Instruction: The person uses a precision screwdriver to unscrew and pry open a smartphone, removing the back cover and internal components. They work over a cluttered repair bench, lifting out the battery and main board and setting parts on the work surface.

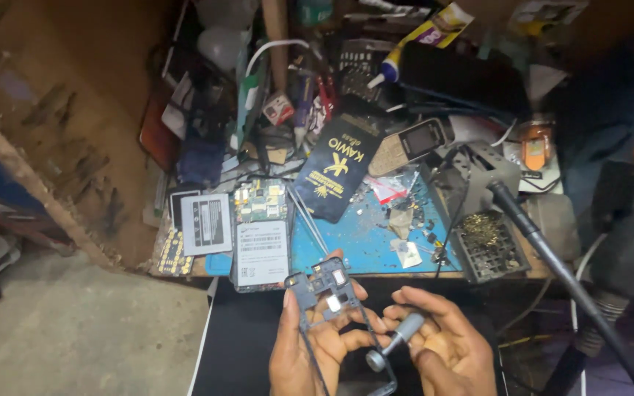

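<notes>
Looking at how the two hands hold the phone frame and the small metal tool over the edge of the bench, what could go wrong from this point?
1. The left hand holds the thin phone frame in the air beyond the bench edge; if it slips, it probably falls to the floor.
2. The right hand holds the metal tool close to the frame; a hard push might bend or crack it.
3. The opened phone lies at the bench edge, so an elbow could knock it off.
</notes>
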Demonstrator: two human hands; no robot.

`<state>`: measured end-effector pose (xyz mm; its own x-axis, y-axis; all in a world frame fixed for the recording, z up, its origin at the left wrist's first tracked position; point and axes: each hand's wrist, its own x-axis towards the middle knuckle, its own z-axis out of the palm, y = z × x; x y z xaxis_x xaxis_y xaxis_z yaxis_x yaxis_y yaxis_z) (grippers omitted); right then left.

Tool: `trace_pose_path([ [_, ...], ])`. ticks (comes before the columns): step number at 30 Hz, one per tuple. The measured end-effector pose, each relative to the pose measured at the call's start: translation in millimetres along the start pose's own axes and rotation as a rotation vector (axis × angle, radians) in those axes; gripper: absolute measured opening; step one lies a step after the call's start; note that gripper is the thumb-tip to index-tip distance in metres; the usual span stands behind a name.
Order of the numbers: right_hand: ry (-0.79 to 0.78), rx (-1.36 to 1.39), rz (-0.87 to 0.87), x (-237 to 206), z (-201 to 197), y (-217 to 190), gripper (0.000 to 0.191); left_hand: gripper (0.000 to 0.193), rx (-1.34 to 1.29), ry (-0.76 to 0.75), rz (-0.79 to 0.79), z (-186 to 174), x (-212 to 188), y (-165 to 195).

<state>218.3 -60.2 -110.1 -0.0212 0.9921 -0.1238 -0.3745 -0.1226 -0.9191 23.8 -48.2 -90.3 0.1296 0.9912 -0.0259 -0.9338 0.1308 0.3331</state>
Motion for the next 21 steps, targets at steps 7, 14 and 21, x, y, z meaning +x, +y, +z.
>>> trace_pose_path([
  [7,-0.009,-0.518,-0.128,-3,-2,24,0.053,0.086,0.042,-0.006,0.066,2,-4,0],
  [14,0.091,-0.559,-0.045,3,-20,21,0.019,0.079,0.038,-0.019,0.081,-2,-7,3],
  [21,-0.496,0.654,0.079,3,-27,9,0.06,0.075,0.161,-0.009,0.052,-7,-11,1],
])
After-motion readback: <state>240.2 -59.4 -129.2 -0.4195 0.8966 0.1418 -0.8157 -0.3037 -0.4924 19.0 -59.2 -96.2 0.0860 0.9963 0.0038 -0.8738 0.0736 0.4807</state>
